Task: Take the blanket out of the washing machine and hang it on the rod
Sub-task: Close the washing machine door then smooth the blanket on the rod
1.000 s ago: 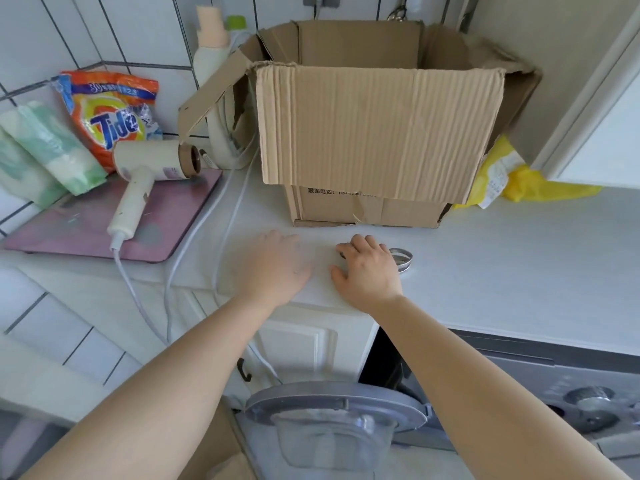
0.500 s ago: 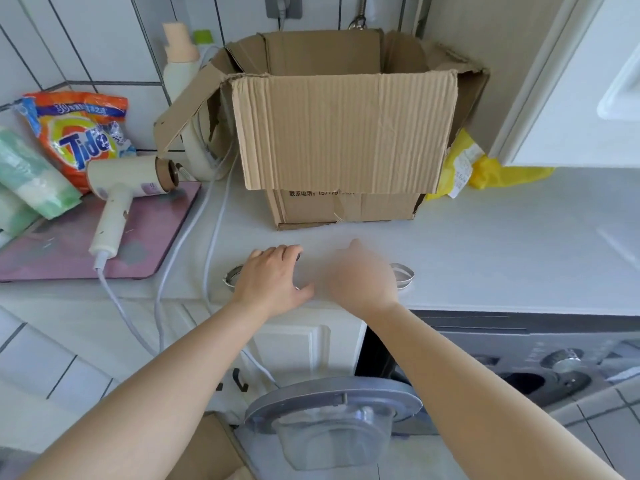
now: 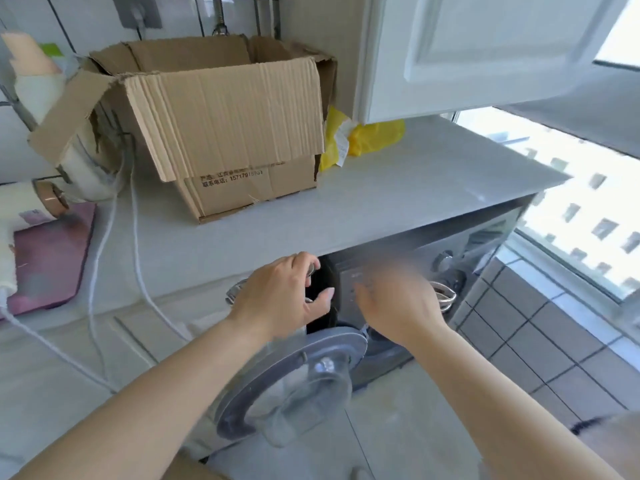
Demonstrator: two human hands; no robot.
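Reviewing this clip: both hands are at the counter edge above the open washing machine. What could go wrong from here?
1. The round grey washer door with its clear bowl window stands swung open just below the left hand and motion-blurred right hand; reaching down could knock an arm against it.
2. The white power cords trail over the pale countertop edge beside the door; a pulled blanket might snag them.
3. No blanket is visible yet, so its weight is unknown.

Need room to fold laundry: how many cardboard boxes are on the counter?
1. An open cardboard box stands on the countertop against the tiled wall, just left of the yellow bag. Another could lie outside the view.
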